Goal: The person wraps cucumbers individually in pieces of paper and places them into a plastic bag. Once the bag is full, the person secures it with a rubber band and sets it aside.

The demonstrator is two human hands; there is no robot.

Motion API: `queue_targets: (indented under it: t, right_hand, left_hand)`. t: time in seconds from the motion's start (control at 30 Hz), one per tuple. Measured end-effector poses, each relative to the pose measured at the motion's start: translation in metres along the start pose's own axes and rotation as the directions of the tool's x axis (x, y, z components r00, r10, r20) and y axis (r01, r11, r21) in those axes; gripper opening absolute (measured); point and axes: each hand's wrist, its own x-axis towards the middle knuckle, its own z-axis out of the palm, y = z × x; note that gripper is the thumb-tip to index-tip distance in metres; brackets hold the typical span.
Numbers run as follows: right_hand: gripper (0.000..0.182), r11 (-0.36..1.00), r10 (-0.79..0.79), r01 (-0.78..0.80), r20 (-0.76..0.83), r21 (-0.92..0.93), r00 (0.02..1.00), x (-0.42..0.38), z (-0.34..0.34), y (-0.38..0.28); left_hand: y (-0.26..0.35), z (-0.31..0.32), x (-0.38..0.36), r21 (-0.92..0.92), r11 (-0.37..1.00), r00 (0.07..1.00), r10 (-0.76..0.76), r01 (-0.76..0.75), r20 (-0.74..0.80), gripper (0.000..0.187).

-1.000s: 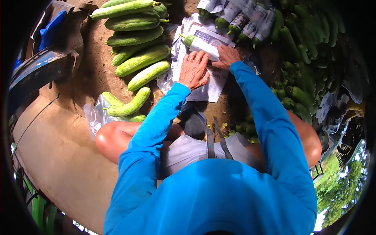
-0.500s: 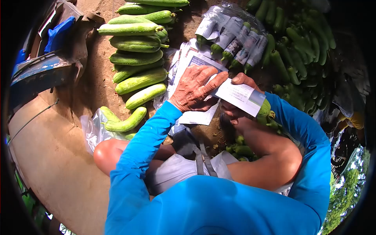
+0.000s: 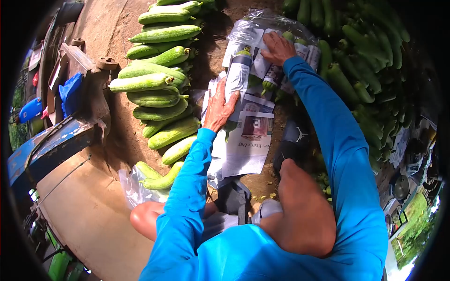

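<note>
A gourd wrapped in newspaper [image 3: 238,77] lies at the left side of a clear plastic bag [image 3: 262,19]. My left hand [image 3: 219,108] is against its lower left side, thumb over the wrap and fingers along its edge. Farther up, my right hand [image 3: 277,48] lies with fingers spread on the wrapped gourds in the bag. Below them, a stack of newspaper sheets [image 3: 246,157] is spread on the ground, with a printed picture facing up.
Unwrapped green gourds [image 3: 154,83] form a column at the left. Darker gourds [image 3: 344,77] are heaped at the right. A plastic bag [image 3: 132,185] with gourds lies near my left knee. A blue metal beam [image 3: 44,143] stands far left.
Both hands have moved up and away from the white paper and the gourd near my lap. A wrapped gourd now lies at the bag's left side. The view has shifted.
</note>
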Motion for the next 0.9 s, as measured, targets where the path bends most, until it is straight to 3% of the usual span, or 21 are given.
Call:
queue_targets:
  t: [0.07, 0.2, 0.33, 0.37, 0.43, 0.53, 0.6, 0.63, 0.73, 0.8, 0.87, 0.9]
  right_hand:
    - [0.042, 0.987, -0.12, 0.101, 0.149, 0.126, 0.982, 0.015, -0.004, 0.009]
    - [0.034, 0.944, -0.183, 0.161, 0.052, 0.287, 0.982, 0.02, -0.016, 0.012]
    - [0.031, 0.944, -0.164, 0.135, 0.073, 0.3, 0.984, 0.016, -0.024, -0.003]
    - [0.032, 0.914, -0.192, 0.192, -0.034, 0.358, 0.981, 0.011, -0.021, -0.008]
    - [0.032, 0.907, -0.16, 0.164, -0.042, 0.388, 0.986, 0.007, -0.016, -0.015]
    - [0.034, 0.875, -0.078, 0.136, -0.14, 0.465, 0.987, -0.001, -0.005, -0.007]
    - [0.037, 0.872, -0.004, 0.037, -0.068, 0.488, 0.998, -0.003, -0.002, -0.004]
    - [0.037, 0.867, 0.0, -0.008, 0.017, 0.498, 1.0, -0.002, -0.002, -0.003]
    - [0.045, 0.874, 0.01, 0.037, -0.095, 0.485, 0.995, -0.005, 0.013, -0.003]
    - [0.048, 0.863, 0.048, -0.003, -0.076, 0.505, 0.996, -0.005, 0.016, -0.004]
    - [0.048, 0.89, 0.01, -0.022, 0.027, 0.456, 1.0, -0.002, 0.017, -0.003]
    - [0.046, 0.894, -0.008, 0.026, -0.043, 0.447, 0.999, -0.001, 0.019, -0.006]
  left_hand:
    - [-0.002, 0.004, 0.02, -0.053, 0.997, 0.997, -0.051, 0.054, 0.062, 0.061]
    - [-0.002, 0.012, 0.054, 0.003, 0.996, 0.981, -0.093, 0.094, 0.168, 0.063]
    - [-0.001, 0.03, 0.089, 0.039, 0.996, 0.982, -0.081, 0.075, 0.168, 0.065]
    - [-0.007, 0.039, 0.1, 0.0, 1.0, 0.996, -0.022, 0.022, 0.089, 0.065]
    - [-0.006, 0.049, 0.123, -0.08, 0.996, 1.0, 0.024, -0.026, -0.02, 0.057]
    - [0.01, 0.05, 0.153, 0.118, 0.988, 0.983, -0.119, 0.102, 0.141, 0.054]
    - [0.012, 0.046, 0.16, 0.18, 0.983, 0.988, -0.064, 0.039, 0.141, 0.057]
    - [0.013, 0.043, 0.161, 0.28, 0.958, 0.975, -0.121, 0.066, 0.185, 0.057]
    - [0.032, 0.043, 0.135, 0.378, 0.922, 0.976, -0.148, 0.078, 0.16, 0.053]
    - [0.041, 0.048, 0.111, 0.411, 0.909, 0.969, -0.16, 0.07, 0.187, 0.064]
    - [0.026, 0.06, 0.093, 0.544, 0.839, 0.993, -0.063, -0.001, 0.098, 0.077]
    - [0.019, 0.062, 0.095, 0.556, 0.831, 0.991, -0.064, -0.012, 0.118, 0.082]
